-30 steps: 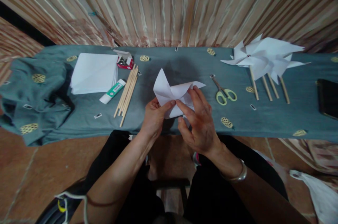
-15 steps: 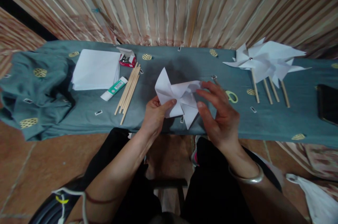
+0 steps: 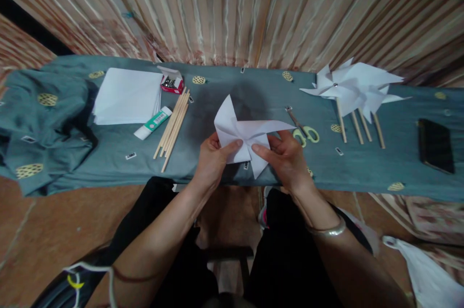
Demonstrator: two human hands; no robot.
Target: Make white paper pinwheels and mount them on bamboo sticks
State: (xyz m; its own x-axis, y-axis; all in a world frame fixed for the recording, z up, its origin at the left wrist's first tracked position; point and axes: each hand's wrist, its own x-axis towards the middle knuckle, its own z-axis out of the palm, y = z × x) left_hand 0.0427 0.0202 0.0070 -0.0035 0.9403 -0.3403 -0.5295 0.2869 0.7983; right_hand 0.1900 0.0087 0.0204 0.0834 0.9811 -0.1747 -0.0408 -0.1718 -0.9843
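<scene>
A white paper pinwheel (image 3: 232, 126) is held between both hands above the front edge of the cloth-covered table. My left hand (image 3: 213, 155) grips its left side, thumb pressed on top close to the centre. My right hand (image 3: 288, 155) pinches the right side, its thumb also lying near the middle and its fingers partly hidden behind the paper. One long blade points to the right over my right hand, and another rises at the upper left. Just right of that hand lie scissors (image 3: 306, 134) with pale green handles.
On the left are a stack of white paper (image 3: 126, 95), a red box of metal pins (image 3: 172, 80), a glue tube (image 3: 152, 123) and several wooden sticks (image 3: 173, 126). Finished pinwheels on sticks (image 3: 362, 85) and a black phone (image 3: 435, 146) lie right. A curtain (image 3: 232, 8) hangs behind.
My right hand has moved left and closed on the pinwheel's right side, thumb near the centre. The scissors it covered now show more fully. The view has shifted slightly.
</scene>
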